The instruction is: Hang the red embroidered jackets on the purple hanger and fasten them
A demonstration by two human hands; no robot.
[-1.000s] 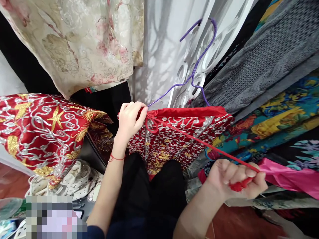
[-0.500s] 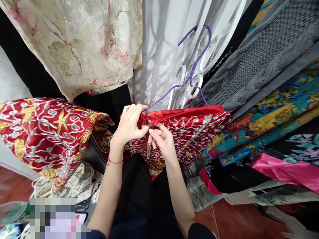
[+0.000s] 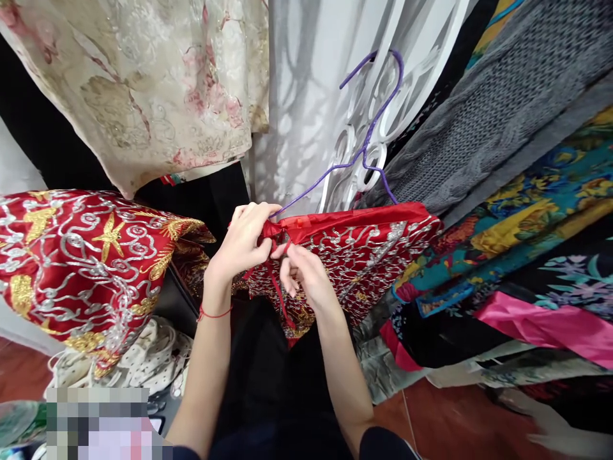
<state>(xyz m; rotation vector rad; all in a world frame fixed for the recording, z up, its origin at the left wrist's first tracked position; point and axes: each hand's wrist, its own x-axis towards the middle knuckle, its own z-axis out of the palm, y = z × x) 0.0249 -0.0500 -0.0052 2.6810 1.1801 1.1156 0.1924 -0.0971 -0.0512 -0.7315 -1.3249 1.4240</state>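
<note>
A red embroidered garment [image 3: 364,255] with silver scrollwork and a plain red upper band hangs tilted on a purple hanger [image 3: 368,140]. My left hand [image 3: 244,246] is closed around the left end of that band, beside the hanger's lower left arm. Just right of it, my right hand [image 3: 306,271] pinches a thin red ribbon [image 3: 280,247] near the garment's corner, thumb and forefinger together and the other fingers curled. Another length of red ribbon [image 3: 282,297] dangles below the hands over the embroidery. Both sets of fingertips partly cover where the ribbon meets the band.
At left lies a red cloth [image 3: 110,249] with gold and silver embroidery, above a polka-dot white fabric [image 3: 153,351]. A cream floral garment [image 3: 182,83] hangs at upper left. White scrolled metalwork [image 3: 383,128] stands behind the hanger. Grey knitwear [image 3: 502,115] and floral clothes crowd the right.
My right fingers have drawn the red ribbon out, and a strand now hangs lower beneath my hands. My left hand stays on the band. The view has shifted slightly.
</note>
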